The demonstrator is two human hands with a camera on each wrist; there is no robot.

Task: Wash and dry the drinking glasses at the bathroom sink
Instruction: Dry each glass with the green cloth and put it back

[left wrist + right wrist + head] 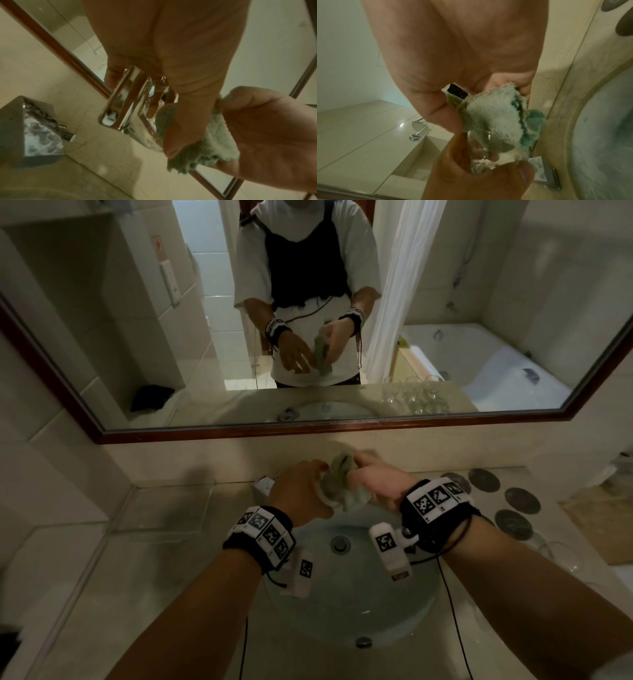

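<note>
Bathroom sink [349,604] below mirror. Left hand [301,491] wraps glass [481,155] above basin; right hand [373,484] pinches cloth [337,484] stuffed into it. Glass likely wet, slippery, fragile: grip body, not rim.

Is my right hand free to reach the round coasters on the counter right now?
Probably not yet: the right hand grips the green cloth stuffed into the glass. The coasters lie unobstructed beside it.
</note>
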